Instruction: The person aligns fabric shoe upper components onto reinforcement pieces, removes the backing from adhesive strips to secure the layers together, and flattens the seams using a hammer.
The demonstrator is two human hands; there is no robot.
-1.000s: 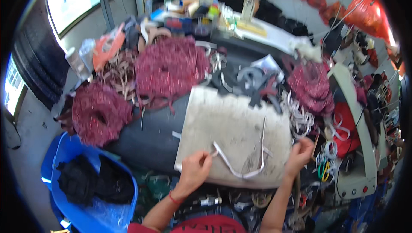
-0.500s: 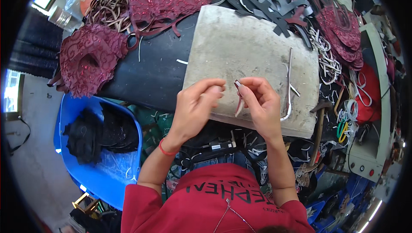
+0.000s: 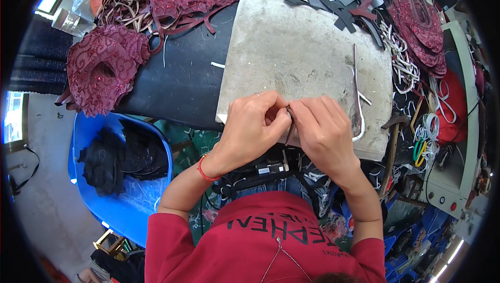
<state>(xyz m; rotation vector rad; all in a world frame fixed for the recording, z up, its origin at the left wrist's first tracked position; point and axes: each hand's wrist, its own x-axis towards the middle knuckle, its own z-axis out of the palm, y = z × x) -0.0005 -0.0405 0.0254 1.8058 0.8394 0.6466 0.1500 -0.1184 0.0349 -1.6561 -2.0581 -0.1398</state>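
My left hand [image 3: 254, 129] and my right hand [image 3: 324, 131] meet over the near edge of a worn pale board [image 3: 297, 48]. Both are closed in a pinch, fingertips together at the upper end of a narrow dark red strip [image 3: 290, 136]. Its lower part hangs between the hands, and my fingers hide the rest. To the right of my right hand, a thin strip [image 3: 356, 85], dark on one face and white on the other, lies along the board with its near end curled. A short white scrap [image 3: 364, 98] rests beside it.
Burgundy lace pieces [image 3: 104, 69] are piled at the left, with more at the back and far right. Black cut pieces [image 3: 338, 1] overlap the board's far edge. White strips [image 3: 401, 64] tangle at its right, near a hammer [image 3: 394, 122]. A blue tub [image 3: 169, 163] holds black fabric.
My left hand has moved right and joined my right hand at the strip, its fingertips now touching the right hand's. Earlier, only my right hand held the strip. The view has shifted slightly.
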